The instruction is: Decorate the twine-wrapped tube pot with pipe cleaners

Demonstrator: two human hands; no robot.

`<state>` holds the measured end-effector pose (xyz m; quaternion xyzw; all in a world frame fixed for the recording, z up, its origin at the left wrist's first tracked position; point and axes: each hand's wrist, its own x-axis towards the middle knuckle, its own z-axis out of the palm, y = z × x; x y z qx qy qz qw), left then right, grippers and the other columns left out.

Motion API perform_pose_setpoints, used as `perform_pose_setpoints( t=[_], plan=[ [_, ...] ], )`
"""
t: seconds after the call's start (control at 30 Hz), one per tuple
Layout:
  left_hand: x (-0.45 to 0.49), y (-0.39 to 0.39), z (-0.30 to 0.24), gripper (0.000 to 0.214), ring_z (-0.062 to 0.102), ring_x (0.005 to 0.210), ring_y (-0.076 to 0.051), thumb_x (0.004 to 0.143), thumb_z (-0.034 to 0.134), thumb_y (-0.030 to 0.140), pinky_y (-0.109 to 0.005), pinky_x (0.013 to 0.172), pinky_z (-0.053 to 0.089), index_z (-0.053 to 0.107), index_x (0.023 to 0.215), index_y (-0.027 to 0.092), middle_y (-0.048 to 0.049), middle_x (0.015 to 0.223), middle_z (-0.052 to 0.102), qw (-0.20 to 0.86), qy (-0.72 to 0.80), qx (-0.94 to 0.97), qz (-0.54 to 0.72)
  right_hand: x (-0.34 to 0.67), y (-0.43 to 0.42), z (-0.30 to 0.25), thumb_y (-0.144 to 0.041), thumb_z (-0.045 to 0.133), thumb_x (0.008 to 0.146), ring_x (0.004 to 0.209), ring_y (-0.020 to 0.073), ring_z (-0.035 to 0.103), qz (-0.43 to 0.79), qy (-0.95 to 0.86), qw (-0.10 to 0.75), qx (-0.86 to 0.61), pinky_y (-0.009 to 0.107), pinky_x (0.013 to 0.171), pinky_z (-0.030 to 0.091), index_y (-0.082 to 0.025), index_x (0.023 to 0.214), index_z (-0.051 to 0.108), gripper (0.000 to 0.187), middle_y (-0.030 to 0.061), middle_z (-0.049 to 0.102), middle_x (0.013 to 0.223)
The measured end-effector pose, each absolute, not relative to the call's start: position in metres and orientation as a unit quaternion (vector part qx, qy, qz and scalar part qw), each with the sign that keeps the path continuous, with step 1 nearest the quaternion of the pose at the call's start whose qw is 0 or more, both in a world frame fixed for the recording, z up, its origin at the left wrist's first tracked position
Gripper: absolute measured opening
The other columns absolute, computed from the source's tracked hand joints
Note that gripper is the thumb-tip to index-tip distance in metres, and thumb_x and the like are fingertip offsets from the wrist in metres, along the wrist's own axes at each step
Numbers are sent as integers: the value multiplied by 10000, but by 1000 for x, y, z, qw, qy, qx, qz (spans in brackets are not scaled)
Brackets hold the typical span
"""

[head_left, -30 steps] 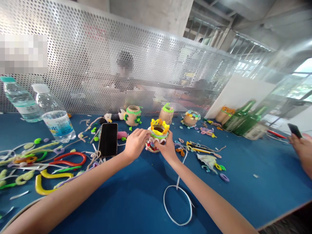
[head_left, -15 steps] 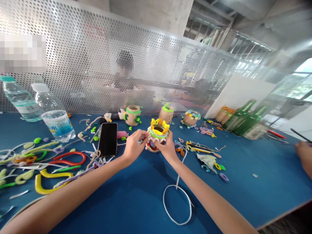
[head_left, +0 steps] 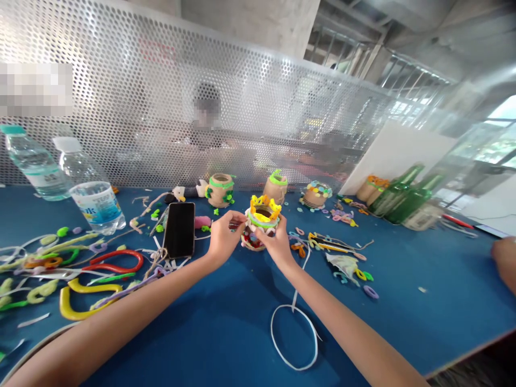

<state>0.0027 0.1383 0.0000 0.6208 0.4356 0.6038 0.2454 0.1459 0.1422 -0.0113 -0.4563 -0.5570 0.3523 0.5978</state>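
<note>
A small decorated pot (head_left: pixel 261 219) with a yellow and orange pipe-cleaner rim and a green band sits on the blue table (head_left: pixel 226 322) in front of me. My right hand (head_left: pixel 276 243) wraps its right side. My left hand (head_left: pixel 223 238) is closed in a pinch at its left side, fingertips on a thin piece against the pot that I cannot make out. A black phone (head_left: pixel 179 229) lies just left of my left hand. A white loop of cord (head_left: pixel 294 336) lies between my forearms.
Water bottles (head_left: pixel 32 164) and a cut bottle cup (head_left: pixel 98 208) stand far left, above loose pipe cleaners (head_left: pixel 80 269). Other decorated pots (head_left: pixel 220 190) line the perforated screen (head_left: pixel 201 107). Green glass bottles (head_left: pixel 397 196) lie at the right. Another person's hand (head_left: pixel 506 260) shows at the right edge.
My left hand has shifted from resting on the pot's side to a pinch at its left rim. The other person's hand and dark phone at the right have drawn back.
</note>
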Motion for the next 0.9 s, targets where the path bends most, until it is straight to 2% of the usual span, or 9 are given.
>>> perform_pose_setpoints(
  t=[0.1,0.27,0.4,0.5,0.63,0.73,0.83,0.9],
  plan=[
    [1,140,2,114,670,681,-136,721,601,117,-231,610,543,603,825,161,-22,813,680,257,451,609,600,142,142,-12,-409,794,560,989,273,634,317,-539,603,-495,423,885,492,-208,1136,376,739,107,623,1116],
    [-5,149,5,241,656,605,-115,660,697,170,-222,550,528,606,881,151,-54,963,650,273,476,590,592,141,144,-12,-409,789,567,949,268,650,290,-543,598,-513,411,856,505,-215,1126,399,709,86,651,1058],
    [-8,150,7,255,629,609,-108,636,724,204,-239,582,533,618,862,157,-37,929,647,265,487,588,589,147,149,-14,-403,793,562,917,259,660,307,-558,595,-491,411,850,513,-227,1095,422,673,62,667,1016],
    [-9,151,4,251,614,660,-129,615,745,228,-239,587,510,620,823,166,-24,868,639,248,502,583,588,153,154,-17,-380,795,555,973,263,642,332,-568,594,-462,419,890,495,-224,1095,427,672,70,658,1055],
    [-8,156,-7,304,590,690,-159,568,795,344,-237,564,469,607,722,162,-24,760,618,244,520,575,583,160,161,-16,-356,790,537,1027,265,623,378,-582,581,-425,417,916,482,-206,1130,436,707,86,638,1113],
    [-9,160,-13,331,566,608,-130,632,751,421,-227,530,456,615,773,155,-19,751,617,264,497,596,573,167,166,-13,-343,795,525,1072,247,612,408,-592,569,-397,414,937,478,-223,1250,394,837,72,618,1183],
    [-14,158,-12,306,542,581,-106,839,532,429,-229,544,467,597,950,152,-20,792,600,260,465,618,578,177,172,-12,-314,810,522,1169,224,563,458,-595,552,-363,443,1003,428,-283,1410,220,1067,59,544,1311],
    [-19,154,-8,275,539,623,-109,885,468,382,-242,588,477,585,997,160,-27,846,580,236,453,630,585,184,174,-12,-314,813,530,1175,225,563,480,-591,543,-354,469,1024,401,-294,1447,154,1129,61,543,1316]
  ],
)
